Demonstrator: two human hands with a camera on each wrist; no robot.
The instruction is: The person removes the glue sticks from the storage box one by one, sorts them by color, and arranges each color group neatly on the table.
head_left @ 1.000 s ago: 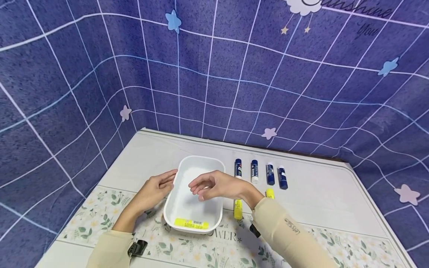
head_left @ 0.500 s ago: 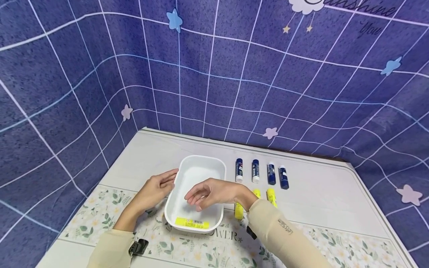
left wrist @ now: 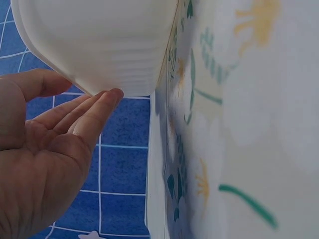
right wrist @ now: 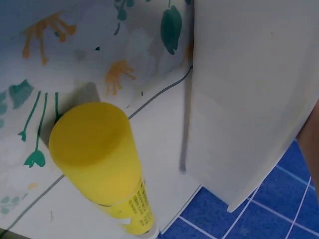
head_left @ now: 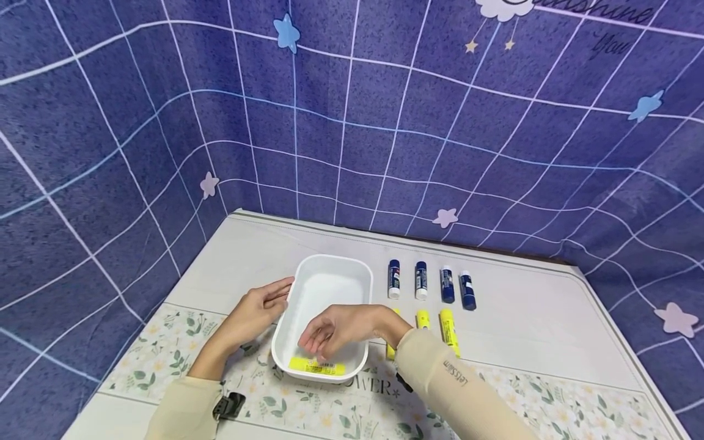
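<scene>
A white tray (head_left: 337, 264) stands on the table. Inside it, along the near end, lies a yellow glue stick (head_left: 301, 365). My left hand (head_left: 254, 315) touches the tray's left wall with nearly straight fingers (left wrist: 102, 112), its thumb close to the rim. Over the tray hovers my right hand (head_left: 343, 330), fingers loosely bent downward just above the yellow glue stick; nothing shows in its grasp, and its fingertips partly hide the stick. The right wrist view catches a yellow glue stick (right wrist: 94, 149) beside the tray's outer wall (right wrist: 244, 99), but not the fingers.
Right of the tray lie more yellow glue sticks (head_left: 448, 330), one partly covered by the right wrist. Behind them is a row of several blue glue sticks (head_left: 421, 281). A patterned blue curtain (head_left: 352, 122) borders the table's back and left.
My right hand has moved toward the near end of the tray, down to the yellow glue stick there. My left hand has stayed at the tray's side.
</scene>
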